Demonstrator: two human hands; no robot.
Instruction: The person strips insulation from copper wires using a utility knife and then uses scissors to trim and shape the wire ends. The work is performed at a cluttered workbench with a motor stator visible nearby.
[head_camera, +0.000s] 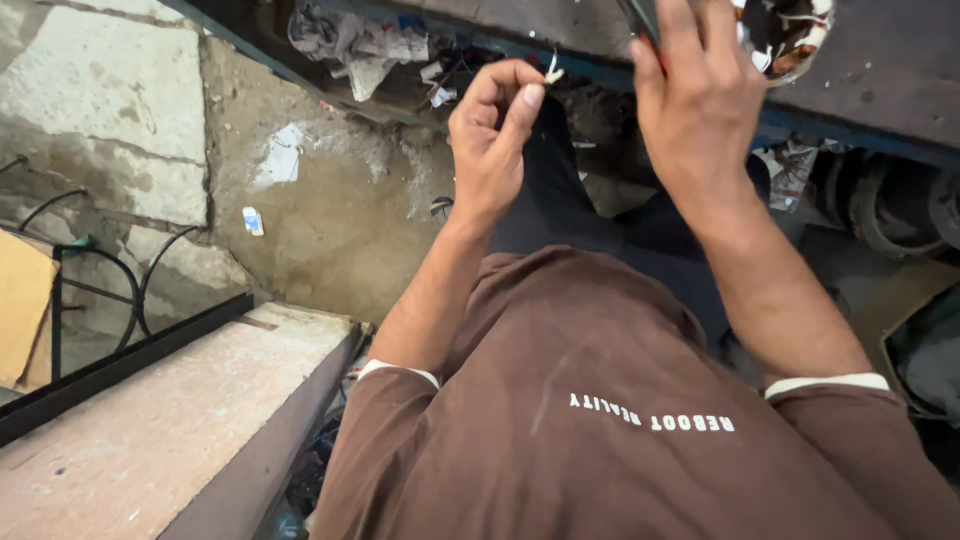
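Head view: left hand (492, 135) pinches a small pale scrap (552, 70) near the far bench edge (880, 60); right hand (695, 95) grips a dark tool (638, 15). The lightly pinched scrap could slip into the debris below.

Both forearms reach forward, the left hand (490, 135) pinched thumb to forefinger, the right hand (700, 100) curled closed.

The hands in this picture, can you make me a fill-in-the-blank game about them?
1. The left hand pinches a small ____ scrap between thumb and fingertip.
2. The right hand has its grip on a dark, flat ____.
3. The person's shirt is ____ with white sleeve trim.
4. The wooden bench lies on the person's ____ side.

Missing words: white; tool; brown; left
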